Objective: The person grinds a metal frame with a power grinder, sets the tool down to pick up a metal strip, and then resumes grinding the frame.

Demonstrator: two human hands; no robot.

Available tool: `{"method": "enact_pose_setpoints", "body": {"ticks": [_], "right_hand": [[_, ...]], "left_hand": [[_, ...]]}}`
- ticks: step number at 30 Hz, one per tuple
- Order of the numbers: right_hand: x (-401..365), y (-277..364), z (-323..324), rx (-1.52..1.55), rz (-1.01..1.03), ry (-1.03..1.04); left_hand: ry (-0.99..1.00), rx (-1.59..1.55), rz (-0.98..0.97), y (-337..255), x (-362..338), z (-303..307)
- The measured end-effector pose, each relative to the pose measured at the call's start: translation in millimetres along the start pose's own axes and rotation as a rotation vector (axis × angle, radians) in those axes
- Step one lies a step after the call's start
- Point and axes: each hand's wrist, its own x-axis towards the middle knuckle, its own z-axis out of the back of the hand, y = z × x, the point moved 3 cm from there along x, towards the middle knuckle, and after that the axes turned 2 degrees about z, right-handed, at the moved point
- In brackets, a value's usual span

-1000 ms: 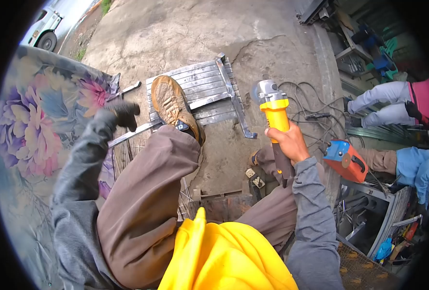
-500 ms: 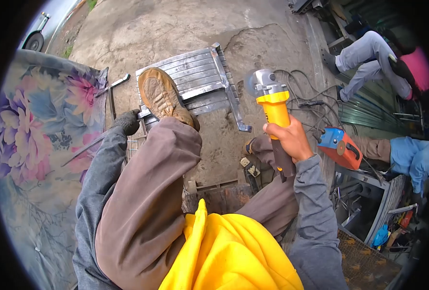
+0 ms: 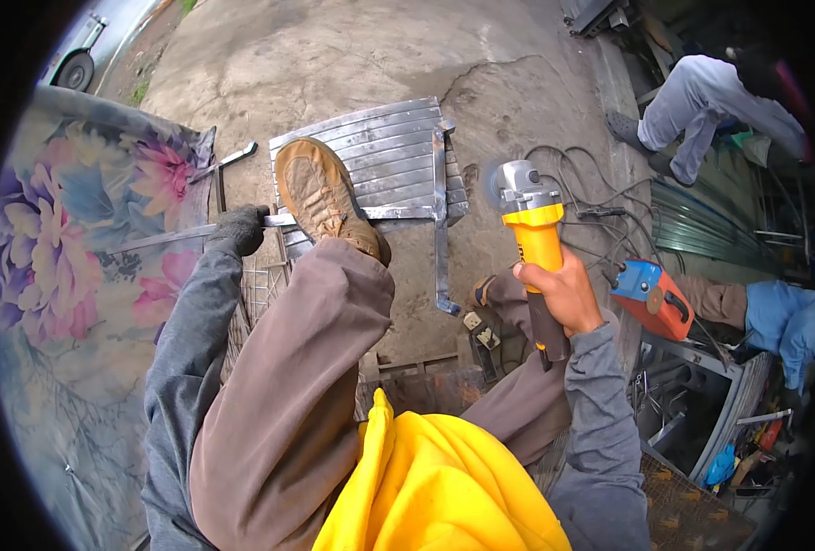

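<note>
My right hand [image 3: 565, 292], bare, is wrapped around the handle of a yellow and grey angle grinder [image 3: 538, 234], held up with its disc [image 3: 496, 185] towards the left. My left hand [image 3: 240, 230], in a dark glove, grips a long metal bar [image 3: 393, 213]. One end of the bar passes left over the flowered cloth. At its right end it meets a metal crosspiece [image 3: 441, 220]. My brown shoe [image 3: 320, 188] is over the bar and hides part of it. Beneath lies a panel of grey metal slats [image 3: 384, 138].
A red and blue machine [image 3: 652, 300] stands to the right, with black cables [image 3: 600, 211] on the concrete. Two people are at the right, one in light trousers [image 3: 692, 110], one in a blue garment [image 3: 784, 317]. Flowered cloth [image 3: 77, 303] hangs at the left.
The bar and its crosspiece have turned over the slats, the crosspiece's near end swinging towards me. The grinder is still in my right hand, slightly lower in view.
</note>
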Motion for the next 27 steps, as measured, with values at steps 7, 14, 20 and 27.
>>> {"method": "enact_pose_setpoints", "body": {"ticks": [7, 14, 20, 27], "right_hand": [[-4, 1, -8, 0.018, 0.0, 0.014], [4, 4, -8, 0.114, 0.013, 0.025], [18, -18, -3, 0.22, -0.019, 0.013], [18, -47, 6, 0.411, -0.046, 0.047]], "left_hand": [[-0.01, 0.022, 0.026, -23, -24, 28], [0.086, 0.032, 0.028, -29, -36, 98], [-0.041, 0.02, -0.29, -122, -43, 239], [-0.043, -0.272, -0.416, -230, -54, 266]]}}
